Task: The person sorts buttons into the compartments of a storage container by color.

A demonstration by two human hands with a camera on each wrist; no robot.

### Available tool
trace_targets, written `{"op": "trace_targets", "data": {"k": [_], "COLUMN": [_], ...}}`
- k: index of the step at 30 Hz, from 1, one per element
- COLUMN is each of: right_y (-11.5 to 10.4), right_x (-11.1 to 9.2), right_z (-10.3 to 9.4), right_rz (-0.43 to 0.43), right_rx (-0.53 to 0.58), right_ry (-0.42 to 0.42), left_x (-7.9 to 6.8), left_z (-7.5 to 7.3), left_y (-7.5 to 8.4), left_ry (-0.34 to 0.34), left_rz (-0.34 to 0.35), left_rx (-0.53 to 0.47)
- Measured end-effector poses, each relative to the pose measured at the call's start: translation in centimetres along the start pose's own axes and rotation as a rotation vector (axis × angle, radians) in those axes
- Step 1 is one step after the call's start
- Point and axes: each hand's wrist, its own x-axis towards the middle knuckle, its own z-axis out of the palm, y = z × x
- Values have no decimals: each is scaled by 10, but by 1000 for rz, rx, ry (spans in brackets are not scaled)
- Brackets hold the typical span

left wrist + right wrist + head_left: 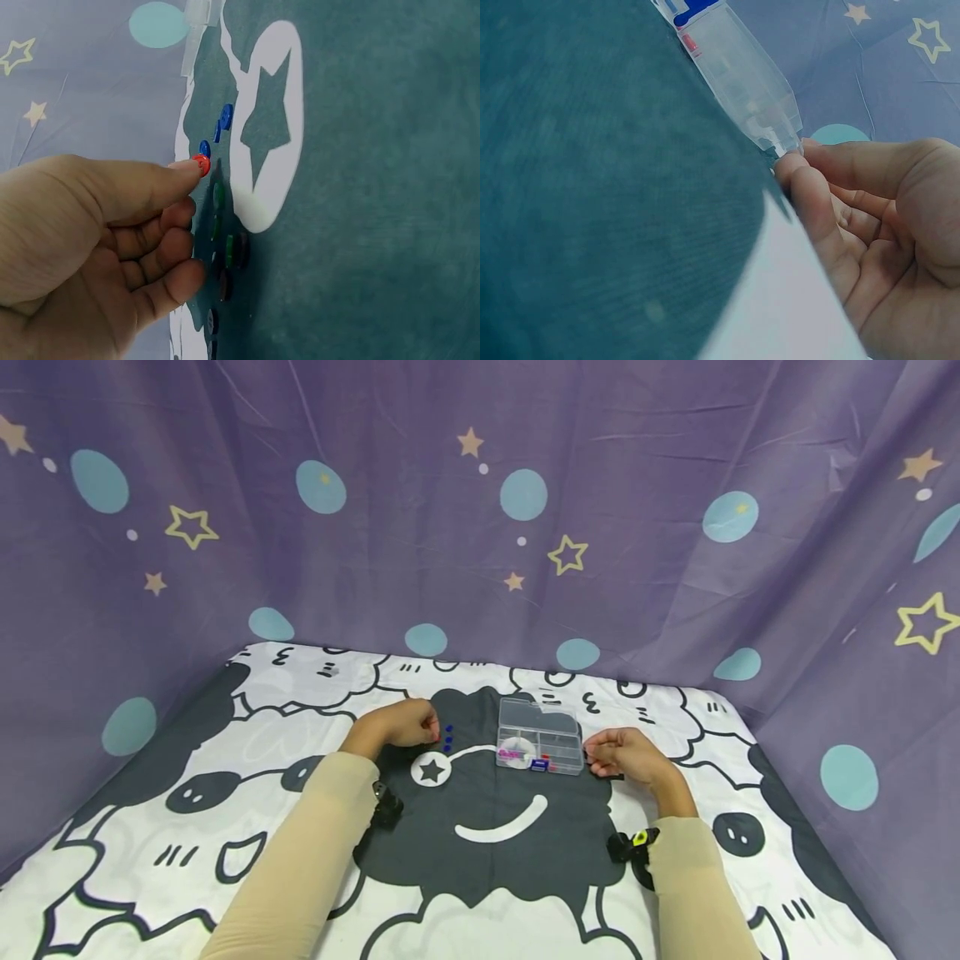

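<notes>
Between thumb and finger, my left hand (407, 723) pinches a small red button (202, 165) just above the dark cloth. Close to it on the cloth lie several blue buttons (448, 738). The left wrist view also shows green buttons (218, 197) and darker buttons (212, 321) in a rough row below the fingertips. Farther right is a clear plastic compartment box (551, 753) with its lid (521, 717) raised at the back. My right hand (626, 754) pinches the near right end of this box with thumb and forefinger; the exact contact is partly hidden.
Inside the box are a white round piece (517, 750) with pink marking, a blue item (539, 765) and small red bits. A sheep-patterned cloth (495, 860) covers the table. Behind it hangs a purple curtain (420, 560) with stars and spots.
</notes>
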Motion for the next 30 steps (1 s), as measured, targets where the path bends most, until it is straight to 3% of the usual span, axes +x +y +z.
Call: {"op": "trace_targets", "data": {"k": [8,14,30], "right_y": [1,2,1], "right_x": [0,1,0], "right_z": [-1,-2,0], "right_rz": [-13,-14,-14], "right_rx": [14,18,18], "right_ry": [1,-5,-4], "left_x": [-2,-3,15], "left_z": [-1,-3,0], "left_y": [2,7,46], "left_ry": [26,51,93], "left_rz": [-23,-1,64], "left_rx": [-54,-106,-189]}}
